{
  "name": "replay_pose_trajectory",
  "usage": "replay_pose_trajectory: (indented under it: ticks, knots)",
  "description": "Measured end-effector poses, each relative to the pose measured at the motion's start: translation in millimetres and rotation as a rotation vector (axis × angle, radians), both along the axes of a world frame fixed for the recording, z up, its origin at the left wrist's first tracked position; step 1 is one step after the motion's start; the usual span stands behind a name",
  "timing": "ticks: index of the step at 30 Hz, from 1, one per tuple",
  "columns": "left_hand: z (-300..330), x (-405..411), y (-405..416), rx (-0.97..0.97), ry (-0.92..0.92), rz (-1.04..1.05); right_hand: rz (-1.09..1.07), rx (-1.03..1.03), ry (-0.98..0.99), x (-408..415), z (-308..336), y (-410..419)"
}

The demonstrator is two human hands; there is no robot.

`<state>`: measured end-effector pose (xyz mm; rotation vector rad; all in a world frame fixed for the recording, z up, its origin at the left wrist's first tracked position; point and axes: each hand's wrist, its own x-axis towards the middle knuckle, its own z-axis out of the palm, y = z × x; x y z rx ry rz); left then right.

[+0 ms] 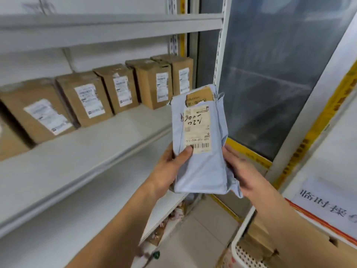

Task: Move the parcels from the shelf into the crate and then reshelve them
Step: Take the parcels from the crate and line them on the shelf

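Observation:
A pale blue plastic-wrapped parcel (201,165) with a white label and a torn top showing brown cardboard is held upright in front of the white shelf (81,151). My left hand (172,167) grips its lower left edge, thumb on the label. My right hand (243,171) holds its lower right side. Several brown cardboard parcels (85,99) with white labels stand in a row at the back of the shelf. A white perforated crate (243,252) sits at the bottom right, with brown boxes (258,240) inside.
A glass door (274,74) with yellow tape edging stands behind the parcel. A white surface with a printed sign (328,204) is at the right. A lower shelf (164,225) holds mixed goods above the tiled floor (197,238).

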<state>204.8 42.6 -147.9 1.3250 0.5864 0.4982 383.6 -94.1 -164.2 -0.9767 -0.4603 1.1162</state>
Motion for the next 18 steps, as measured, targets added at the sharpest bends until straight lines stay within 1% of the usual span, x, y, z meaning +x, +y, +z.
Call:
replay_pose_trajectory:
  ticks: [1, 3, 4, 6, 7, 9, 10, 12, 13, 14, 16, 18]
  knots:
    - [5, -5, 9, -0.004, -0.005, 0.04, -0.068, -0.048, -0.182, -1, 7, 10]
    - [16, -15, 32, 0.077, 0.015, 0.122, -0.175, -0.042, -0.526, 1, 29, 31]
    - [27, -18, 43, 0.177, 0.065, 0.162, -0.228, -0.022, -0.693, 5, 40, 40]
    - [53, -23, 69, 0.491, 0.268, 0.2, -0.297, 0.016, -1.109, 21, 65, 55]
    - [69, -24, 81, 0.684, 0.402, 0.19, -0.283, 0.036, -1.278, 26, 84, 66]
    - [99, -22, 105, 1.04, 0.611, 0.139, -0.15, 0.053, -1.563, 35, 117, 94]
    - [114, -20, 114, 1.163, 0.665, 0.105, -0.058, 0.042, -1.705, 39, 130, 112]
    - [142, -13, 127, 1.317, 0.698, 0.052, 0.13, 0.009, -1.942, 41, 148, 151]
    - [153, -9, 131, 1.37, 0.697, 0.028, 0.216, -0.003, -2.009, 42, 155, 171]
    - [160, -3, 136, 1.416, 0.692, 0.009, 0.292, -0.001, -2.006, 45, 159, 188]
    - [167, 9, 145, 1.496, 0.726, 0.005, 0.42, 0.046, -1.891, 52, 165, 214]
    - [165, 15, 160, 1.58, 0.764, 0.066, 0.467, 0.121, -1.765, 63, 161, 235]
